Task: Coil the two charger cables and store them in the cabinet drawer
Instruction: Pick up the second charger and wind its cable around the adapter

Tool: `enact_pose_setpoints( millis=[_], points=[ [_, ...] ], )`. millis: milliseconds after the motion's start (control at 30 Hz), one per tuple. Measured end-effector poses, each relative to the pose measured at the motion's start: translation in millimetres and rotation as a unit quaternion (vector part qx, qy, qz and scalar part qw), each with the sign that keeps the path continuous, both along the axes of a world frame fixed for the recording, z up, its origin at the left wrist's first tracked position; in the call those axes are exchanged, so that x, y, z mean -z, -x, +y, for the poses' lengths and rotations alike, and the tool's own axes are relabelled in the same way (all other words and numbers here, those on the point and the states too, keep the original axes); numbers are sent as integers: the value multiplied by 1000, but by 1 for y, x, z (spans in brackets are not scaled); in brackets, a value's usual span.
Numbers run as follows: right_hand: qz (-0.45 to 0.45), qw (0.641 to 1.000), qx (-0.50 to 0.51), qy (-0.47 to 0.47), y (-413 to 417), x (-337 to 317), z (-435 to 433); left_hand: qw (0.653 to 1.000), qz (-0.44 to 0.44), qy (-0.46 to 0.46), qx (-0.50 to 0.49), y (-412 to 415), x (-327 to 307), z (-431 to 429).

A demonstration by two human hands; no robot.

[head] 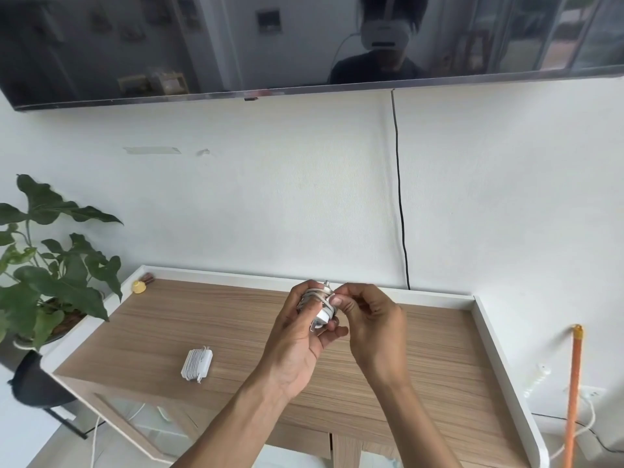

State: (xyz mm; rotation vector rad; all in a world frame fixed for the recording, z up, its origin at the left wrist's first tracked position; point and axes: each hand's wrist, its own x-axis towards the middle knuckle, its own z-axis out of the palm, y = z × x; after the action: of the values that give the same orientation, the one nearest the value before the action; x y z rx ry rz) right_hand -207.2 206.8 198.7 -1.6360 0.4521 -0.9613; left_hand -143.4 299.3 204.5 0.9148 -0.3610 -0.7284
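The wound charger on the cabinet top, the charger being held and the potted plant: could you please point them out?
wound charger (197, 363), head view, middle of its wrapped cable.
held charger (323, 316), head view, its white plug block.
potted plant (66, 288), head view, a central leaf.

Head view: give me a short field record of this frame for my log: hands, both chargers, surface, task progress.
left hand: grips the held charger, raised above the cabinet top
right hand: pinches the cable wound round the held charger
coiled charger: lies on the cabinet top, left of the hands, untouched
progress: one coiled and set down, one in hand; neither put away yet
surroundings: potted plant at left, television on the wall above
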Motion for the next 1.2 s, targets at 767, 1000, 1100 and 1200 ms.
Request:
enact_pose_setpoints(
  millis=[767, 1000, 1100, 1200],
  points=[
    [-4, 979, 17, 203, 15, 23, -4, 999, 48, -1, -19, 8, 7, -13],
    [-9, 990, -36, 139, 15, 28, -4, 998, 51, -14, -22, 10, 11, -9],
    [-9, 993, -43, 105, 13, 33, -3, 998, 51, -30, -31, 10, 14, -8],
    [5, 994, -38, 105, 12, 36, -3, 997, 51, -54, -36, 10, 17, -6]
  ],
)
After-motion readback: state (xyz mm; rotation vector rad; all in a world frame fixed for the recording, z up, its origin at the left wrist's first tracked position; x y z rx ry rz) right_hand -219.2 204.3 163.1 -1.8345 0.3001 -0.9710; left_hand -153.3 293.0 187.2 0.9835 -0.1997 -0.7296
